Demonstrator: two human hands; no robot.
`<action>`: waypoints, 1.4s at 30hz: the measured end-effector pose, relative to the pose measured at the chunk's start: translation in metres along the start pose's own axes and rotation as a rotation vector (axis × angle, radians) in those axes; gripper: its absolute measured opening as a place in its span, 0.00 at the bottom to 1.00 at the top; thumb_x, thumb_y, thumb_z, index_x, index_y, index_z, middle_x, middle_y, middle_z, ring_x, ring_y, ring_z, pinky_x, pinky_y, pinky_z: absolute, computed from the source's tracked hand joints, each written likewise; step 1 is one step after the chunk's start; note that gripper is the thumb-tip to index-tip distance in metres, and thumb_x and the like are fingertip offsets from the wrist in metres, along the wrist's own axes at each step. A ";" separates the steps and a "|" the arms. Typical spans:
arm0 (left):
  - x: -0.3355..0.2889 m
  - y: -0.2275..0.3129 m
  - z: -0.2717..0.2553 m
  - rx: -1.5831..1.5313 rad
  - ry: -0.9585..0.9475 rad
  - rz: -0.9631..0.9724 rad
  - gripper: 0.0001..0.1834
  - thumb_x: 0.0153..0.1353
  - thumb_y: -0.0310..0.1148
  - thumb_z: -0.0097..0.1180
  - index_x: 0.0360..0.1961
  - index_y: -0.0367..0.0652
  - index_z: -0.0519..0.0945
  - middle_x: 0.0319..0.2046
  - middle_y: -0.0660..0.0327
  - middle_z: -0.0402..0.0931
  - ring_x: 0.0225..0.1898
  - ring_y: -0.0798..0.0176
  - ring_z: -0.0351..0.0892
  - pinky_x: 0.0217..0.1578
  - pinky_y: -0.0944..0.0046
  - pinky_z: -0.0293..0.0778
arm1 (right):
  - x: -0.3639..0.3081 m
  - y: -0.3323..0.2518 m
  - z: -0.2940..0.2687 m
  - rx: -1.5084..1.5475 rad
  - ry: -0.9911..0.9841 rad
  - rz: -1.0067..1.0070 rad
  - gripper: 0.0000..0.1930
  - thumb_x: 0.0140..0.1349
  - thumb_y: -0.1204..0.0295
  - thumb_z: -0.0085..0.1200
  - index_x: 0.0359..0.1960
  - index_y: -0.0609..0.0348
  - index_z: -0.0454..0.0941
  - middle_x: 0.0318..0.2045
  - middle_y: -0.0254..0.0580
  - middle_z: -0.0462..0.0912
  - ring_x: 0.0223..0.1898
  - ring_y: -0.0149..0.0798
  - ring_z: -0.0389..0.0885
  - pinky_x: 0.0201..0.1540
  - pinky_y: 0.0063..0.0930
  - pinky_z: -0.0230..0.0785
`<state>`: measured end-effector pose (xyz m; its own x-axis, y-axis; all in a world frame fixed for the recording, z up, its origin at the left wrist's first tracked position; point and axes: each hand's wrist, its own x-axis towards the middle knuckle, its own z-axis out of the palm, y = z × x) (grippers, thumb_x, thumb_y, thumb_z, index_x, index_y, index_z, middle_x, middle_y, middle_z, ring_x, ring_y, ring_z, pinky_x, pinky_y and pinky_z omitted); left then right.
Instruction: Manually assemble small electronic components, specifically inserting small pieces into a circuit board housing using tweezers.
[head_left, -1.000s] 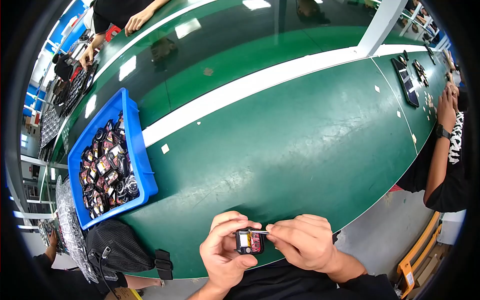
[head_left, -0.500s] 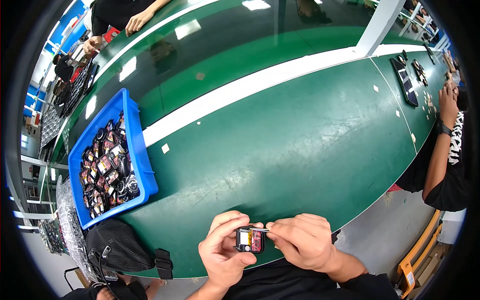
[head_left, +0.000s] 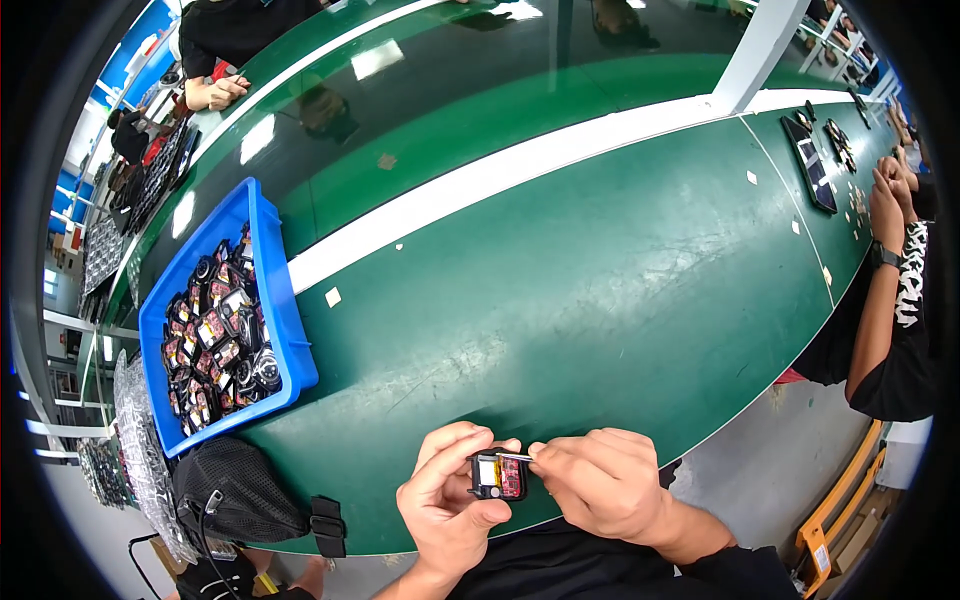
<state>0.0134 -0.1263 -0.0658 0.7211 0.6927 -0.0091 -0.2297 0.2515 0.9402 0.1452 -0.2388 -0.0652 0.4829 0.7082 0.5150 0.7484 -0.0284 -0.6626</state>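
My left hand (head_left: 447, 500) is closed around the edges of a small open black device case (head_left: 487, 474), thumb below and fingers above. Inside the case show a red circuit board, a pale block, a strip of yellow tape and a round silver part. My right hand (head_left: 606, 482) pinches a slim silver tool (head_left: 515, 457), whose shaft lies over the upper edge of the case; its exact kind is hard to make out. Both hands are just above the table's near edge.
A blue bin (head_left: 290, 335) at left holds many similar open devices. Beside it are a black mesh bag (head_left: 235, 492) and a black strap buckle (head_left: 327, 526). A white strip crosses the green table (head_left: 560, 290). Co-workers sit at far left and right, near a black tray (head_left: 809, 165).
My hands and the device have barely moved; the tool's tip sits slightly further left over the case. The far co-worker's hands shifted, and the right-hand co-worker's hands drew together.
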 end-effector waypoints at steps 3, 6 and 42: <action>-0.001 0.001 0.000 0.010 0.029 -0.018 0.37 0.49 0.41 0.75 0.55 0.29 0.76 0.54 0.52 0.69 0.50 0.51 0.82 0.46 0.62 0.82 | 0.001 0.001 0.000 0.000 -0.018 -0.008 0.10 0.47 0.80 0.65 0.33 0.59 0.84 0.27 0.35 0.84 0.18 0.30 0.75 0.20 0.23 0.65; -0.002 0.002 -0.001 0.039 0.023 -0.003 0.37 0.49 0.44 0.75 0.55 0.29 0.76 0.53 0.51 0.71 0.50 0.51 0.82 0.48 0.61 0.81 | 0.006 -0.001 -0.005 0.090 -0.062 0.036 0.09 0.49 0.80 0.65 0.33 0.60 0.83 0.27 0.36 0.85 0.20 0.32 0.79 0.22 0.23 0.69; 0.007 0.024 0.015 0.660 -0.050 0.168 0.22 0.57 0.31 0.70 0.50 0.34 0.78 0.50 0.49 0.77 0.50 0.55 0.82 0.52 0.60 0.77 | -0.008 -0.011 -0.004 0.318 0.081 0.290 0.10 0.71 0.69 0.50 0.43 0.67 0.72 0.23 0.42 0.82 0.19 0.29 0.76 0.22 0.20 0.67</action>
<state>0.0230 -0.1256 -0.0387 0.7437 0.6500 0.1561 0.0941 -0.3330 0.9382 0.1351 -0.2469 -0.0593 0.6956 0.6453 0.3158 0.4060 0.0096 -0.9138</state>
